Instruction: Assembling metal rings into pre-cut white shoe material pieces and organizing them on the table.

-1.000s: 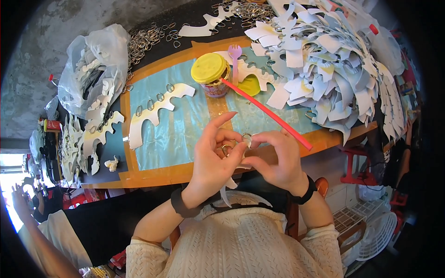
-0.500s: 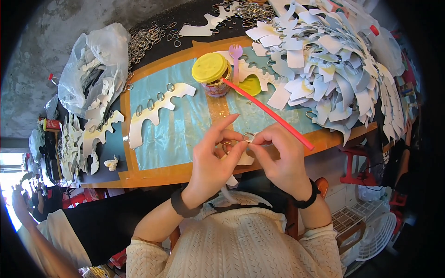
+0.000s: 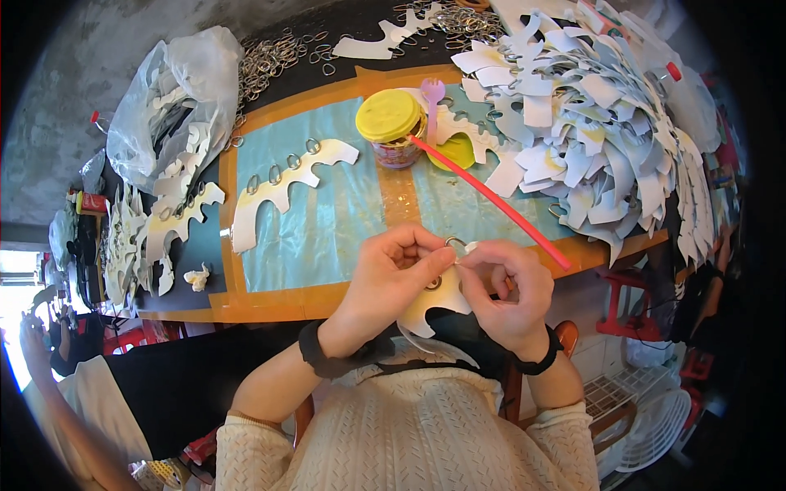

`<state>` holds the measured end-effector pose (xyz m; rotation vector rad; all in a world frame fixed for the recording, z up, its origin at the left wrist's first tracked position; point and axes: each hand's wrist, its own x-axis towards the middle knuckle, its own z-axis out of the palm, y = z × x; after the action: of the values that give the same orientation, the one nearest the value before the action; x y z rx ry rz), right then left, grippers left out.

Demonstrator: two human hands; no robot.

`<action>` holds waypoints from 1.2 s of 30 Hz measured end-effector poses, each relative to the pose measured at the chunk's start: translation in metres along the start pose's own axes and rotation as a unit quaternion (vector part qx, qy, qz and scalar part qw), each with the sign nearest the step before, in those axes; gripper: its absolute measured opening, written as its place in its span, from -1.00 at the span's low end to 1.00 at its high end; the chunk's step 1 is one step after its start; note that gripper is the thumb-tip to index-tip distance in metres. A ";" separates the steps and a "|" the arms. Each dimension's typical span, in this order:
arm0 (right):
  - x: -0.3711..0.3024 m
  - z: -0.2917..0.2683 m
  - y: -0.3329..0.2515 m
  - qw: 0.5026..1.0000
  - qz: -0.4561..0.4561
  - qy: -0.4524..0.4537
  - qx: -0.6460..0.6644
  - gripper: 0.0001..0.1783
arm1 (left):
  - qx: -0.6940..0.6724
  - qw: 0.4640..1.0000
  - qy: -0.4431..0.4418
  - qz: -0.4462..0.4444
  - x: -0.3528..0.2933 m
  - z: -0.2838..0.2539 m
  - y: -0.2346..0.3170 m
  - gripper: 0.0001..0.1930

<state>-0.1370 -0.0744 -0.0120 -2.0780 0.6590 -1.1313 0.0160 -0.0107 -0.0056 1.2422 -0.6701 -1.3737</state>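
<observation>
Low in front of me, past the table's near edge, both hands pinch a white scalloped strip (image 3: pixel 438 307) that hangs down between them. My left hand (image 3: pixel 391 274) is closed on the strip's left side, thumb and index finger meeting at its upper edge. A metal ring (image 3: pixel 454 243) stands up at that edge, between the fingertips of both hands. Another ring shows on the strip below the left thumb. My right hand (image 3: pixel 514 286) is closed, its thumb and index finger pinching the strip's edge beside the upright ring. Part of the strip is hidden behind the fingers.
A yellow-lidded tub (image 3: pixel 386 116) with a red stick (image 3: pixel 495 200) stands mid-table, a purple fork (image 3: pixel 432 102) beside it. A ringed strip (image 3: pixel 291 180) lies left. Strips are heaped right (image 3: pixel 589 123); a plastic bag (image 3: pixel 176 98) and loose rings (image 3: pixel 274 61) lie farther back.
My left index finger, raised before, has bent down onto the strip's edge. Both hands sit slightly lower, and more of the strip shows below them. The view has shifted slightly.
</observation>
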 end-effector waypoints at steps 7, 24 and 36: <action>-0.008 0.007 -0.011 0.996 0.077 0.051 0.013 -0.55 | -0.020 0.999 0.005 -0.039 0.006 0.001 -0.002 -0.92; -0.019 0.003 -0.009 0.993 -0.068 0.051 -0.081 -0.67 | -0.013 0.991 -0.048 -0.127 0.007 0.000 0.005 -0.91; -0.003 -0.013 -0.024 0.907 0.344 0.049 0.238 -0.52 | -0.011 0.994 -0.045 -0.101 0.005 0.010 0.009 -0.88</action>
<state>-0.1465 -0.0610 0.0100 -1.2237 0.9537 -0.8633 0.0108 -0.0200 0.0035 1.2623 -0.6016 -1.6084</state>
